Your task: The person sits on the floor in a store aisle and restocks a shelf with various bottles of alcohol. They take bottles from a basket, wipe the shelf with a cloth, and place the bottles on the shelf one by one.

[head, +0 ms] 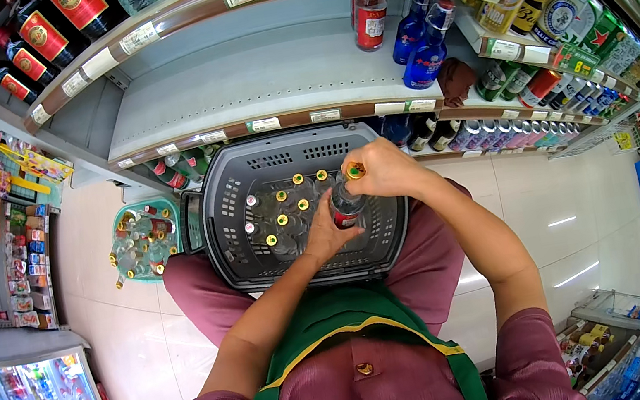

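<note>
Between my knees stands a grey plastic shopping basket [226, 240] holding several clear glass bottles [284, 231] upright, most with yellow caps, a few with white ones. Over the basket's right half, both my hands are on one clear glass bottle [344, 204] with a red label and a gold-and-green cap. My left hand [327, 230] is wrapped around its lower body. My right hand [378, 170] grips its neck near the cap, and something brownish, perhaps a cloth, is not visible there. The bottle leans slightly, its base towards me.
Ahead, a shelf [250, 79] bears blue glass bottles [427, 51] and a red-labelled bottle [371, 22] at its right. Its front edge [289, 121] runs close behind the basket. On the floor at left sits a green plastic basket [176, 213] full of bottles. Drink cans [488, 132] line the lower right shelf.
</note>
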### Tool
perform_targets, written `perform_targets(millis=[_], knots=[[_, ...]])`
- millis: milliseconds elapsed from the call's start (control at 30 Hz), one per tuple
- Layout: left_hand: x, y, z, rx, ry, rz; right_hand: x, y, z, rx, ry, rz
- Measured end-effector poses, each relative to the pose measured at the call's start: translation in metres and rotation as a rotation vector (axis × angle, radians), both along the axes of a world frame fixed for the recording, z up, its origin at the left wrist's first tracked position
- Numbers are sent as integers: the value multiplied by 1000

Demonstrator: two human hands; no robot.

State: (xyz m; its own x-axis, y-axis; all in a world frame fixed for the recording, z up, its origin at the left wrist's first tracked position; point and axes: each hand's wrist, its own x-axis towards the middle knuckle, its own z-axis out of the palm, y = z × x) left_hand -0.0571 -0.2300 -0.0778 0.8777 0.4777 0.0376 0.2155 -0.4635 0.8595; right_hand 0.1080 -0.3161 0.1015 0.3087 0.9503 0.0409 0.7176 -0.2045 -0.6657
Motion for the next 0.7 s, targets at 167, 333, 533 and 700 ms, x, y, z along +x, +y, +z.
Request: perform_targets(millis=[167, 333, 533, 700], knots=[[8, 2, 45, -172, -33, -76, -3, -7, 35, 51, 67, -28], [11, 2, 61, -300, -110, -38, 5, -11, 21, 31, 445, -61], [25, 13, 81, -178, -147, -54, -9, -19, 15, 34, 479, -61], [56, 26, 94, -128, -184, -105, 3, -11, 10, 175, 297, -155]])
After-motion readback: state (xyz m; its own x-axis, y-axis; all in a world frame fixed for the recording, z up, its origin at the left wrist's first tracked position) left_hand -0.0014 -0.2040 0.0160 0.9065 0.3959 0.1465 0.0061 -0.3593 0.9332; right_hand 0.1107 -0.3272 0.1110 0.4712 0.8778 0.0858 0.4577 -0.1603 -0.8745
